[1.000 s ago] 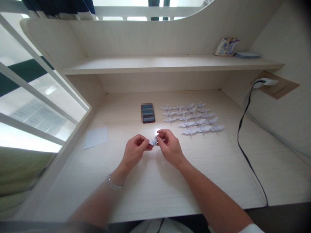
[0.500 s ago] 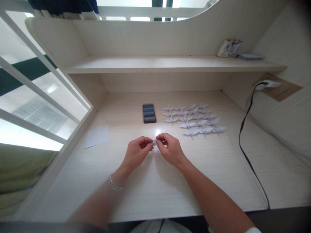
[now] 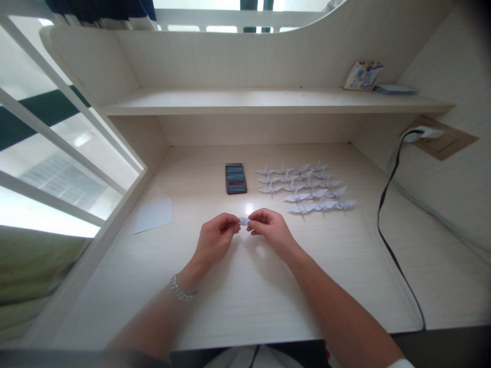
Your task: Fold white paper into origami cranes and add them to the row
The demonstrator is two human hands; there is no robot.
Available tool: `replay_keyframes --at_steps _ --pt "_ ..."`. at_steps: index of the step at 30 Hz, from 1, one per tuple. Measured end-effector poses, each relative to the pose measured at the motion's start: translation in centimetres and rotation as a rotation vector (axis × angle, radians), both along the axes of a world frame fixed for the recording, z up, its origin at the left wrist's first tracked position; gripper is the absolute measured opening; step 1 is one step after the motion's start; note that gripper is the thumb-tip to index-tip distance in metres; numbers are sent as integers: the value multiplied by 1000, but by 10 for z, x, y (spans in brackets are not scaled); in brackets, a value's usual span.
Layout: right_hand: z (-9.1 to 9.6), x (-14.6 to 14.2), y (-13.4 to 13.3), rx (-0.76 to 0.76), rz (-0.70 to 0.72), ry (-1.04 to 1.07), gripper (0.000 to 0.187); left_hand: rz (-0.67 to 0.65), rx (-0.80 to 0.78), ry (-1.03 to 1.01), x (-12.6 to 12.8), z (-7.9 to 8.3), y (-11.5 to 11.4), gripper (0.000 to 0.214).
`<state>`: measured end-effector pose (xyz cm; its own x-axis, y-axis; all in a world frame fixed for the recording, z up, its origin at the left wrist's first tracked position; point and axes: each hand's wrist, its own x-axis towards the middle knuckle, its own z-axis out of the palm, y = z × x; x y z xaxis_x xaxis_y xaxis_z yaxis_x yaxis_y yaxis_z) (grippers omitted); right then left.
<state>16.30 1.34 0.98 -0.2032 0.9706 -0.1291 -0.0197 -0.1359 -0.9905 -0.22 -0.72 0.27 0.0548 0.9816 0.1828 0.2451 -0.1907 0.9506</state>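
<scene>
Centrally, a small folded pale paper piece (image 3: pixel 243 221) lies crosswise between the left hand (image 3: pixel 216 240) and right hand (image 3: pixel 270 230).
Both curl nearly closed, fingertips pinching its opposite ends.

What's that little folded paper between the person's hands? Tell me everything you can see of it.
The little folded paper is pale bluish-white and creased into narrow layers. It is held above the desk, pinched between the left hand and right hand, whose fingers hide much of it. Its exact shape is too small to tell.
</scene>
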Motion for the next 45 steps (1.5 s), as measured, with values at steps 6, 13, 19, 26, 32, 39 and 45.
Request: replay_keyframes --at_steps 6,13,19,26,32,39,45 --pt "2 3 -3 218 -47 -284 7 -35 44 110 -1 3 -2 11" --pt "3 2 -4 200 55 -268 8 -81 93 280 -4 12 -4 13" --pt "6 10 1 -181 130 101 12 -179 -45 -28 -3 12 -3 6" --pt "5 7 -2 82 134 -62 9 -197 -147 -169 -2 9 1 5" --pt "6 8 -5 274 149 -298 15 -169 -152 -175 -3 3 2 8" --pt "9 11 -4 304 185 -448 18 -149 -110 -92 0 4 0 9" --pt "7 11 -4 276 226 -540 15 -145 -88 18 1 5 -1 10"
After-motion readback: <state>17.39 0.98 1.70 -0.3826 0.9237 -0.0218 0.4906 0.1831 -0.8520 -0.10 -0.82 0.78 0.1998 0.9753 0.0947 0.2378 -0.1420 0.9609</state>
